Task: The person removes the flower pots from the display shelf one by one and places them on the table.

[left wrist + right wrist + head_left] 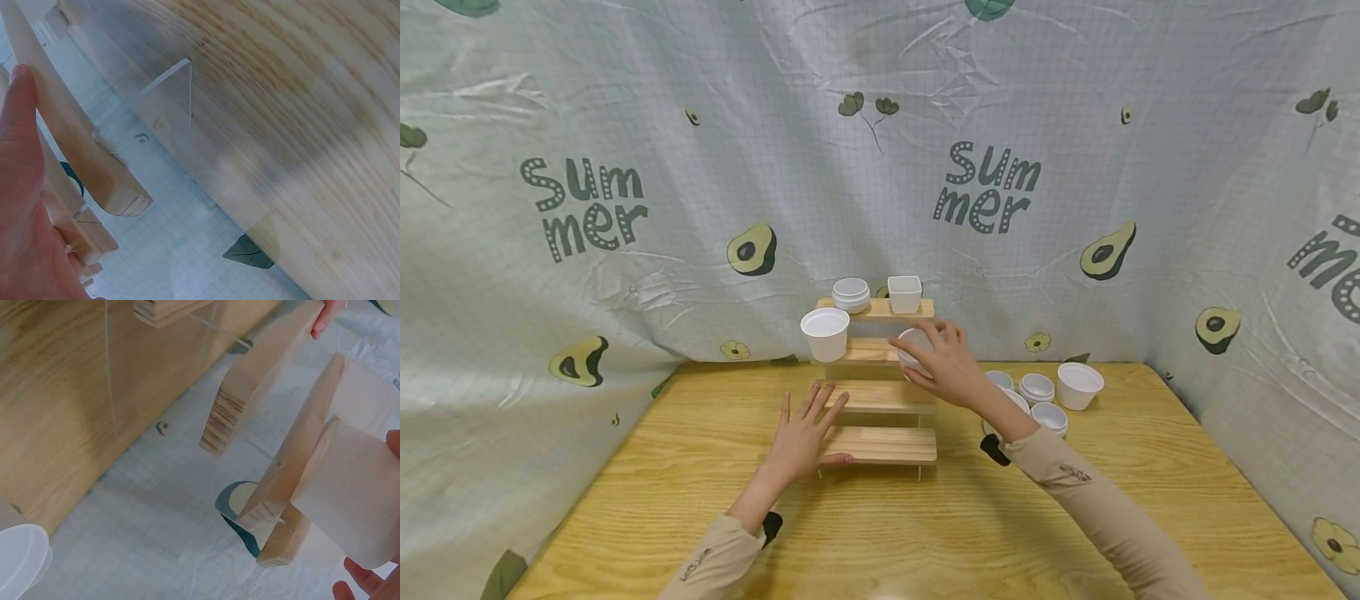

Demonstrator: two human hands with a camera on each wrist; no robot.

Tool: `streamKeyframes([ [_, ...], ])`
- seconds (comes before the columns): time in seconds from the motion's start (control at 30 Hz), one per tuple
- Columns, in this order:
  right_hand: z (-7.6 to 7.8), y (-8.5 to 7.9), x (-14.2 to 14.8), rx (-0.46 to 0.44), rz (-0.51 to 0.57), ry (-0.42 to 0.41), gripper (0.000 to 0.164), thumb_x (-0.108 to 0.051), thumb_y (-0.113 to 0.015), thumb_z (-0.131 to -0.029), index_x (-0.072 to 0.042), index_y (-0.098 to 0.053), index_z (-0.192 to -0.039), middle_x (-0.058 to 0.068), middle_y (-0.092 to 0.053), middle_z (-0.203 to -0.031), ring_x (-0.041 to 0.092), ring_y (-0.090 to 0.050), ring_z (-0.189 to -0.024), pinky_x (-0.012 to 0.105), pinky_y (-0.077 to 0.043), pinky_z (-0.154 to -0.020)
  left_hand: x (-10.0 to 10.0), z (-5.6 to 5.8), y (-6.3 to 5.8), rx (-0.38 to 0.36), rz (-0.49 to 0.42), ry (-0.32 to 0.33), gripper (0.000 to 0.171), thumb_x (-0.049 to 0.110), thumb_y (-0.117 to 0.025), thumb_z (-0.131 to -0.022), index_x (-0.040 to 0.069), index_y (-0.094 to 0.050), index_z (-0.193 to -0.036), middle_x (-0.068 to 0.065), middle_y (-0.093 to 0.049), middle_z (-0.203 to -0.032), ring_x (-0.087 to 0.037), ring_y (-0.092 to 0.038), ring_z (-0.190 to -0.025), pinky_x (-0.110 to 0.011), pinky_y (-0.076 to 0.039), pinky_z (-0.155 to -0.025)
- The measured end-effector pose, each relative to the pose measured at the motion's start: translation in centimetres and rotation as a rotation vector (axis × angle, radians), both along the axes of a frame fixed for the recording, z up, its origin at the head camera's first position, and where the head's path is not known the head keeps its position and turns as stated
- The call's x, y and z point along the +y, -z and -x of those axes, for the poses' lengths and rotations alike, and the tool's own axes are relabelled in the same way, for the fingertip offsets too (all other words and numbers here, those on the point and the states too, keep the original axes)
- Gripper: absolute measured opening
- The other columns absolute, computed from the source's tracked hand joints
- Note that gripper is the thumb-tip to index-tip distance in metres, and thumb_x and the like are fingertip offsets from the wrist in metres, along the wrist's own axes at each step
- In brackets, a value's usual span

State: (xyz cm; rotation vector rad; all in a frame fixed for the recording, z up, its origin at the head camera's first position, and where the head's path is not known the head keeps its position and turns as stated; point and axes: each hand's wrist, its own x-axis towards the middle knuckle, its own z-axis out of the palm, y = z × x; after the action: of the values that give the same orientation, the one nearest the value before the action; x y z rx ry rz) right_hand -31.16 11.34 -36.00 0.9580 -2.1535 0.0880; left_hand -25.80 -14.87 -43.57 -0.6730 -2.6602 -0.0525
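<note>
My right hand (946,364) grips a white plastic cup (911,340) by its sides, at the right end of the second shelf from the top of a wooden tiered stand (880,397). In the right wrist view, that cup (350,494) has its base against the shelf's edge. My left hand (801,437) lies spread over the left ends of the lower shelves, fingers straight. Its thumb (19,103) touches a shelf edge in the left wrist view. A larger white cup (825,335) stands on the second shelf's left end. Up top are a round white jar (852,295) and a square white pot (905,294).
Several white round containers (1037,388) stand on the table right of the stand, partly behind my right forearm. A bigger white cup (1080,386) is at their right. Behind the wooden table (1150,483) hangs an avocado-print cloth (850,192). The stand has clear side supports.
</note>
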Motion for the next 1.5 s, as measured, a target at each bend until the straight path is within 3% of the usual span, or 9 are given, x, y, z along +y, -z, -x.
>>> streamKeyframes([
  [0.03,-0.1,0.0,0.1,0.001,-0.002,-0.001,0.048,-0.051,-0.025,-0.091,-0.027,-0.051,-0.124,0.016,-0.047,-0.125,0.034,-0.042,-0.098,0.046,-0.034,-0.073,0.0,0.0,0.0,0.002,0.001,0.001,0.091,0.064,-0.06,-0.066,0.017,-0.032,-0.139,-0.011,-0.028,-0.146,-0.032,-0.024,-0.134,-0.064,-0.015,-0.102],
  [0.13,-0.6,0.1,0.5,-0.017,0.0,0.001,0.04,-0.045,-0.043,-0.09,-0.028,-0.049,-0.125,0.016,-0.045,-0.126,0.035,-0.041,-0.1,0.048,-0.034,-0.074,0.0,0.0,0.0,0.004,0.0,0.002,0.091,0.064,-0.06,-0.066,0.017,-0.032,-0.139,-0.011,-0.028,-0.145,-0.032,-0.024,-0.134,-0.064,-0.015,-0.102],
  [0.27,-1.3,0.3,1.1,-0.036,-0.001,0.014,0.045,-0.033,-0.061,-0.082,-0.028,-0.049,-0.125,0.015,-0.045,-0.126,0.035,-0.039,-0.101,0.049,-0.033,-0.075,0.0,0.0,0.0,0.002,-0.001,0.001,0.091,0.064,-0.06,-0.066,0.017,-0.032,-0.139,-0.011,-0.028,-0.145,-0.032,-0.024,-0.134,-0.064,-0.014,-0.102],
  [0.7,-2.6,1.9,3.2,-0.02,0.002,0.006,0.047,-0.029,-0.067,-0.078,-0.026,-0.052,-0.122,0.018,-0.047,-0.123,0.036,-0.04,-0.097,0.05,-0.033,-0.075,-0.1,0.0,0.2,0.02,-0.005,0.007,0.091,0.063,-0.061,-0.065,0.016,-0.033,-0.139,-0.012,-0.03,-0.144,-0.032,-0.025,-0.134,-0.064,-0.015,-0.102],
  [1.0,-3.4,2.8,5.0,-0.017,-0.004,0.021,0.046,-0.031,-0.063,-0.08,-0.026,-0.05,-0.124,0.016,-0.045,-0.124,0.039,-0.04,-0.097,0.051,-0.035,-0.074,-0.1,0.1,0.2,0.021,-0.006,0.009,0.092,0.063,-0.061,-0.066,0.016,-0.032,-0.139,-0.013,-0.03,-0.144,-0.033,-0.025,-0.134,-0.064,-0.015,-0.102],
  [1.27,-4.0,3.5,6.3,-0.021,-0.008,0.023,0.051,-0.027,-0.068,-0.075,-0.026,-0.051,-0.124,0.017,-0.046,-0.122,0.039,-0.041,-0.098,0.051,-0.036,-0.072,-0.1,0.2,0.1,0.011,0.0,0.004,0.092,0.064,-0.06,-0.066,0.017,-0.031,-0.139,-0.012,-0.029,-0.145,-0.032,-0.024,-0.134,-0.064,-0.014,-0.102],
  [1.5,-4.9,4.3,7.6,-0.004,0.005,0.014,0.036,-0.038,-0.052,-0.088,-0.024,-0.054,-0.12,0.018,-0.047,-0.12,0.038,-0.042,-0.095,0.048,-0.034,-0.067,-0.1,0.2,0.1,-0.011,-0.016,0.009,0.092,0.064,-0.059,-0.067,0.018,-0.03,-0.14,-0.012,-0.027,-0.146,-0.032,-0.022,-0.135,-0.065,-0.011,-0.103],
])
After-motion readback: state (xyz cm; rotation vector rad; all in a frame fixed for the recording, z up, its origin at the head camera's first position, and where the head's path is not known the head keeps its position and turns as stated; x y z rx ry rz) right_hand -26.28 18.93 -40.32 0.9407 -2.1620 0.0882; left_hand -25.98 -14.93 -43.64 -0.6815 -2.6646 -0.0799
